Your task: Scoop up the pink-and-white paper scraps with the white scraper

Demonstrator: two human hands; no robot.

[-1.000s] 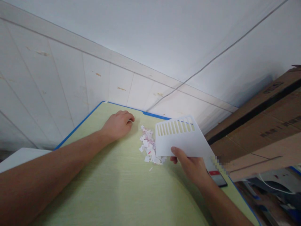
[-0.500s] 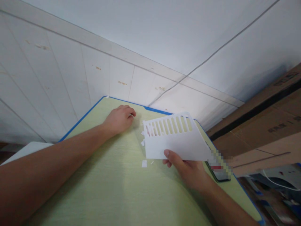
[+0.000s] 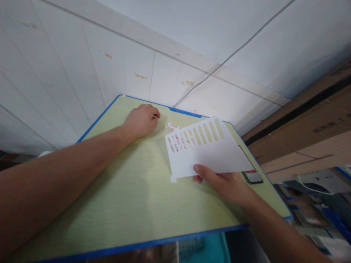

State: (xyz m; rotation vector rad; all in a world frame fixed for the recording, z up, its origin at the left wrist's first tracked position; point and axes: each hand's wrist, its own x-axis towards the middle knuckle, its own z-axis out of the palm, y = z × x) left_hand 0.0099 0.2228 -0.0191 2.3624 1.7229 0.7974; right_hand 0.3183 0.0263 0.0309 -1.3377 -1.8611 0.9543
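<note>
My right hand (image 3: 219, 182) grips the lower edge of a white paper card (image 3: 203, 157), thumb on top and fingers beneath. A row of several long slots is cut along the card's upper part. It is held tilted above the table. Through the slots at its left end show pinkish-white scraps (image 3: 172, 126), which also lie just beyond the card. A small white paper piece (image 3: 173, 179) is at its lower left corner. My left hand (image 3: 142, 119) rests on the table to the left of the card, fingers curled in; whatever they hold, if anything, is hidden.
The light green table (image 3: 126, 204) has a blue edge and stands against a white panelled wall (image 3: 137, 62). A phone (image 3: 253, 177) lies near the right edge, partly blurred out. Large cardboard boxes (image 3: 301, 135) stand at right. Below the front edge is a teal bin (image 3: 208, 248).
The view has tipped down, showing the table's front edge. The card has shifted slightly, and the pinkish scraps beyond it now show more. Both hands keep their grip and pose.
</note>
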